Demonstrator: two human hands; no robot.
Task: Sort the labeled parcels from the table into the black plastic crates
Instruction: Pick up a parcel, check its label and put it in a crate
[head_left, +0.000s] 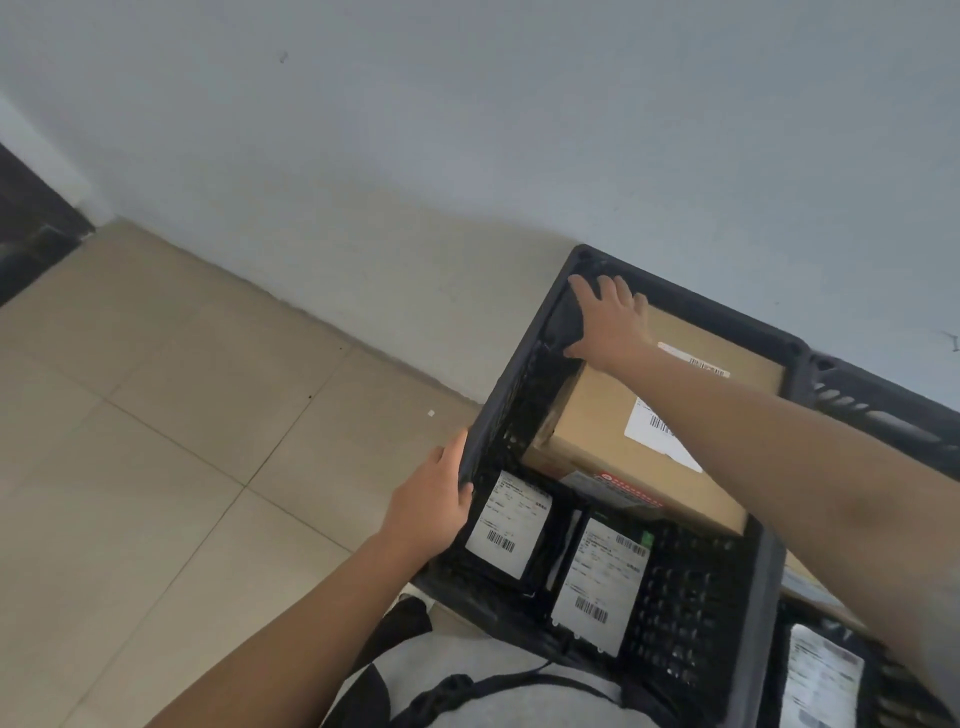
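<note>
Your left hand (431, 512) grips the black crate (769, 561) rim; right hand (610, 322) lies flat-fingered on the cardboard box (597, 426) inside. Box looks rigid, probably heavy; lift by its edges.

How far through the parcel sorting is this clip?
Well underway: the black crate already holds two black labeled parcels and a cardboard box. In hand: the right hand rests on the box's far end while the left hand grips the crate rim. The table is out of view, so what remains cannot be told.
</note>
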